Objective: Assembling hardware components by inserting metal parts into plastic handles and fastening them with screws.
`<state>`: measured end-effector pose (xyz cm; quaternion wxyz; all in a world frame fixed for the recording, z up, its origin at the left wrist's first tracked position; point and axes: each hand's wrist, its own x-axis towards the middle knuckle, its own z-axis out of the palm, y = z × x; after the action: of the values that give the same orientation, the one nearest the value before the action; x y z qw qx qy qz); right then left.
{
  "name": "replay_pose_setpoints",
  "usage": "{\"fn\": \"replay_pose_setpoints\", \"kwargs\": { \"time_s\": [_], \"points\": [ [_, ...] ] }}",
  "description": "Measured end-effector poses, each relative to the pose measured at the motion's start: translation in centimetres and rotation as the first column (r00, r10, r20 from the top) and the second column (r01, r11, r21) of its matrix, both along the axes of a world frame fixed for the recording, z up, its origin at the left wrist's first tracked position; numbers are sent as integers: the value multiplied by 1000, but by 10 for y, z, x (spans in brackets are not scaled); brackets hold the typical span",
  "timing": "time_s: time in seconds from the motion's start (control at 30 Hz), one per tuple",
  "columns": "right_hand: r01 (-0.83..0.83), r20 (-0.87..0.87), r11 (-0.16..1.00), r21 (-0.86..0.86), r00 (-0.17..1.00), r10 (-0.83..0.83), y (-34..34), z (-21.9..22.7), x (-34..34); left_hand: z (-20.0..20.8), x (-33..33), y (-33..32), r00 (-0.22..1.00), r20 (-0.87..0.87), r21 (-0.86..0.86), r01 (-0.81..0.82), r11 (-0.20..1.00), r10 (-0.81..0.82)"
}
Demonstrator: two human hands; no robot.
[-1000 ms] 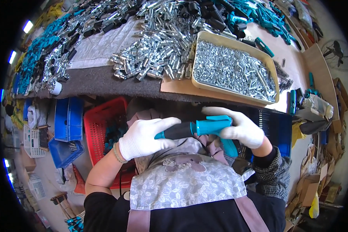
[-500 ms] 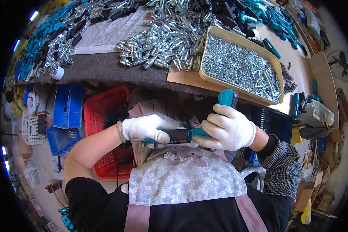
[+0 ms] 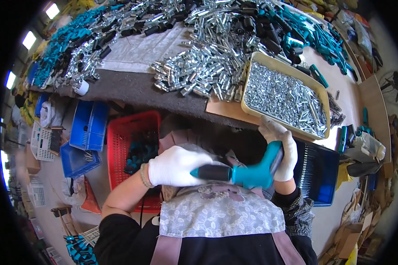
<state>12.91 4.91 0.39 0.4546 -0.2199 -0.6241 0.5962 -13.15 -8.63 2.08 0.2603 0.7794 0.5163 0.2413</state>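
A pistol-shaped teal and black hand tool (image 3: 254, 176) lies crosswise in front of my apron. My left hand (image 3: 174, 167), in a white glove, is closed around its black end. At the other end, the teal head stands up beside my right hand (image 3: 287, 152), also gloved in white. That hand's fingers stretch upward, close to the table edge and the cream tray (image 3: 247, 84); its thumb is hidden, and I cannot tell whether the palm touches the tool. Small shiny metal parts fill the tray.
Silver metal fittings (image 3: 185, 73) are heaped left of the tray. Teal handles (image 3: 327, 39) lie at the far right of the table. Below the table edge stand a red basket (image 3: 113, 145) with teal parts, blue bins (image 3: 86, 123) at left and a dark blue crate (image 3: 325, 176) at right.
My right hand has let go of the tool's teal part and its fingers have stretched up toward the table edge. My left hand still holds the tool, whose head now tilts right.
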Motion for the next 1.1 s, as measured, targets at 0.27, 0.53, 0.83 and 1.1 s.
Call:
{"fn": "replay_pose_setpoints", "kwargs": {
  "time_s": [0.27, 0.53, 0.83, 1.1],
  "points": [
    [8, 101, 1000, 19, 995, -10, -1, 24, -12, -31, 1, -18, 997, -33, 246, -55, 968, 65],
    [-116, 73, 993, -22, 990, 117, -5, 23, -21, -45, -7, -23, 992, -91, 192, -66, 979, 85],
    [35, 75, 980, 195, 996, -50, 2, 16, -25, -45, -3, -13, 987, 21, 257, -160, 953, 160],
    [-66, 104, 961, 267, 994, 39, 7, 17, -18, -38, 3, -12, 986, 38, 208, -166, 964, 162]
  ]
}}
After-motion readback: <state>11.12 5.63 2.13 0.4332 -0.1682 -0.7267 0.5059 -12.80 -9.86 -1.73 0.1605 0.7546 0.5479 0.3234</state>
